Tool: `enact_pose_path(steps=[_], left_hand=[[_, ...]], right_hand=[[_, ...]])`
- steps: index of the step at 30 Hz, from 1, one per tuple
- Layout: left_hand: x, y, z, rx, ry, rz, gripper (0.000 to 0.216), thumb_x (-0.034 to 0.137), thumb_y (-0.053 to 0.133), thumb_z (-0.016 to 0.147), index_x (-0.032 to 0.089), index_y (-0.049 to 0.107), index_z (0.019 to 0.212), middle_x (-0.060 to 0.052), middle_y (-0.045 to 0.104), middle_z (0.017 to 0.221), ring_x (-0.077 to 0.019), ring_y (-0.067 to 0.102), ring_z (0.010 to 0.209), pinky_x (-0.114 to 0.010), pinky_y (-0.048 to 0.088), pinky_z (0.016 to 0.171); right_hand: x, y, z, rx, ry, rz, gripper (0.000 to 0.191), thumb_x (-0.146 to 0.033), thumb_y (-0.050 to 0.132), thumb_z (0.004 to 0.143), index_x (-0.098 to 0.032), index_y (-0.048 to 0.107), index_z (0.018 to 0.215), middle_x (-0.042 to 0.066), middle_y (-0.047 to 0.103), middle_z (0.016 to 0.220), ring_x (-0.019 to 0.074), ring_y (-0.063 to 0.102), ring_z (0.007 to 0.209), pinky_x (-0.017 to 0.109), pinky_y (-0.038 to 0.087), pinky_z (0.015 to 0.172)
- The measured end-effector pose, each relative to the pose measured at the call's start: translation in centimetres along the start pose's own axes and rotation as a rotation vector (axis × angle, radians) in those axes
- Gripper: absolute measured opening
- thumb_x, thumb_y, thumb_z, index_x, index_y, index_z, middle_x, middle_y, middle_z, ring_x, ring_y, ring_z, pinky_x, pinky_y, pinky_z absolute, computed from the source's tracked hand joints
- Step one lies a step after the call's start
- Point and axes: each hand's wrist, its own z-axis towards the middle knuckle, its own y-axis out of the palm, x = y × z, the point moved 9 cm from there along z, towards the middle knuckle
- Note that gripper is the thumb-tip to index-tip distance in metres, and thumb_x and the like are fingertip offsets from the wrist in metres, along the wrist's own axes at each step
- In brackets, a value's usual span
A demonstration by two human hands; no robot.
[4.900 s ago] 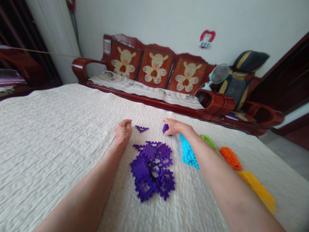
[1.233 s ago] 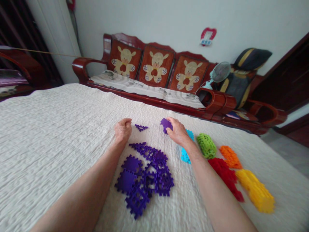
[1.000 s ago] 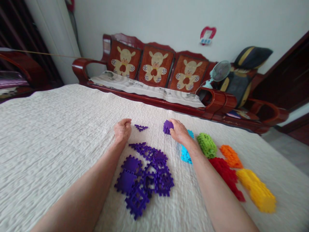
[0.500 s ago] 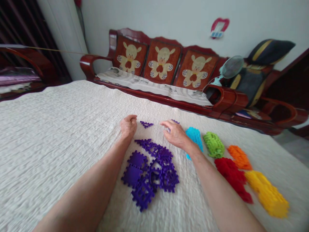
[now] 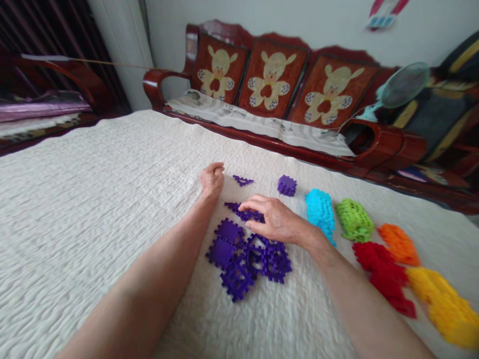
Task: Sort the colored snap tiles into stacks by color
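A heap of flat purple toothed tiles (image 5: 245,259) lies on the white quilted bedspread (image 5: 93,199). My right hand (image 5: 275,219) hovers over the heap's far edge, fingers spread and touching the top tiles, holding nothing. My left hand (image 5: 212,178) rests as a loose fist on the bedspread just beyond the heap, nothing visible in it. A small purple triangle tile (image 5: 242,180) lies beside that fist. A short stack of purple tiles (image 5: 287,185) stands alone farther right.
Rows of stacked tiles lie to the right: cyan (image 5: 320,212), green (image 5: 354,221), orange (image 5: 398,244), red (image 5: 383,276), yellow (image 5: 445,306). A red wooden bench (image 5: 377,144) with bear cushions runs along the bed's far side, with a small fan (image 5: 402,85) on it.
My right hand set a purple tile down on the small stack, let go and drew back over the heap. The view shifted left and closer. My left fist stayed put.
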Motion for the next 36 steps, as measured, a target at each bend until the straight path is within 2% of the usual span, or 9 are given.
enact_pose_path(steps=[5, 8, 11, 16, 21, 26, 30, 33, 36], left_hand=[[-1.3, -0.3, 0.8, 0.026, -0.078, -0.141, 0.042, 0.017, 0.039, 0.077, 0.016, 0.070, 0.106, -0.006, 0.074, 0.098, -0.0175, 0.068, 0.092, -0.031, 0.052, 0.090], [-1.4, -0.3, 0.9, 0.024, -0.079, -0.182, 0.042, 0.017, 0.039, 0.076, 0.016, 0.069, 0.106, -0.006, 0.074, 0.099, -0.0171, 0.069, 0.092, -0.031, 0.052, 0.090], [-1.1, -0.3, 0.8, 0.018, -0.077, -0.137, 0.041, 0.017, 0.041, 0.077, 0.017, 0.069, 0.107, -0.005, 0.074, 0.098, -0.0172, 0.069, 0.092, -0.031, 0.052, 0.090], [-0.8, -0.4, 0.6, 0.014, -0.070, -0.090, 0.040, 0.018, 0.042, 0.076, 0.017, 0.069, 0.106, -0.004, 0.075, 0.097, -0.0181, 0.068, 0.093, -0.032, 0.052, 0.089], [-0.8, -0.3, 0.5, 0.009, -0.052, -0.074, 0.039, 0.019, 0.040, 0.076, 0.018, 0.070, 0.102, -0.003, 0.075, 0.095, -0.0165, 0.068, 0.091, -0.029, 0.052, 0.088], [-0.2, -0.4, 0.3, 0.014, -0.023, -0.077, 0.039, 0.018, 0.040, 0.075, 0.018, 0.071, 0.098, -0.003, 0.075, 0.092, -0.0163, 0.069, 0.092, -0.028, 0.051, 0.089], [0.2, -0.4, 0.0, 0.004, -0.028, -0.055, 0.037, 0.017, 0.040, 0.075, 0.019, 0.071, 0.096, -0.002, 0.075, 0.091, -0.0160, 0.068, 0.092, -0.028, 0.050, 0.091], [0.2, -0.4, -0.1, -0.002, -0.037, -0.039, 0.036, 0.017, 0.041, 0.075, 0.020, 0.071, 0.095, -0.001, 0.075, 0.090, -0.0161, 0.068, 0.092, -0.028, 0.050, 0.091], [0.2, -0.4, 0.0, 0.001, -0.030, -0.048, 0.036, 0.017, 0.041, 0.075, 0.020, 0.071, 0.095, -0.002, 0.075, 0.090, -0.0156, 0.068, 0.091, -0.027, 0.050, 0.090]], right_hand=[[-2.7, 2.1, 0.1, -0.020, -0.096, 0.070, 0.031, -0.011, 0.056, 0.082, -0.020, 0.064, 0.110, 0.007, 0.065, 0.108, 0.0179, 0.062, 0.099, 0.034, 0.048, 0.092], [-3.2, 2.8, 0.0, 0.010, -0.140, 0.019, 0.044, -0.009, 0.054, 0.079, -0.018, 0.058, 0.122, 0.010, 0.060, 0.125, 0.0210, 0.055, 0.117, 0.039, 0.043, 0.101], [-3.9, 3.5, 0.0, -0.021, -0.198, -0.026, 0.060, -0.002, 0.049, 0.072, -0.019, 0.053, 0.129, 0.009, 0.052, 0.139, 0.0224, 0.045, 0.129, 0.043, 0.035, 0.109], [-4.3, 4.4, -0.1, -0.118, -0.206, -0.023, 0.059, -0.001, 0.047, 0.070, -0.021, 0.055, 0.125, 0.007, 0.058, 0.130, 0.0214, 0.049, 0.122, 0.043, 0.038, 0.105], [-4.2, 3.2, 0.0, -0.065, -0.163, -0.009, 0.059, -0.007, 0.053, 0.070, -0.021, 0.052, 0.128, 0.009, 0.057, 0.124, 0.0223, 0.051, 0.116, 0.041, 0.042, 0.101], [-1.8, -0.2, 0.1, 0.095, -0.025, 0.020, 0.065, -0.016, 0.054, 0.076, -0.021, 0.040, 0.139, 0.010, 0.055, 0.123, 0.0210, 0.055, 0.107, 0.038, 0.046, 0.097], [2.1, -2.3, 0.0, 0.247, 0.063, -0.021, 0.054, -0.018, 0.053, 0.077, -0.019, 0.048, 0.131, 0.009, 0.058, 0.113, 0.0199, 0.058, 0.096, 0.038, 0.048, 0.092], [5.2, -2.4, -0.3, 0.313, 0.158, -0.047, 0.052, -0.019, 0.055, 0.074, -0.015, 0.050, 0.125, 0.011, 0.061, 0.111, 0.0200, 0.061, 0.092, 0.036, 0.048, 0.089], [7.1, -1.8, -0.5, 0.297, 0.250, -0.063, 0.049, -0.019, 0.057, 0.071, -0.014, 0.051, 0.120, 0.010, 0.065, 0.104, 0.0201, 0.063, 0.090, 0.033, 0.048, 0.086]])
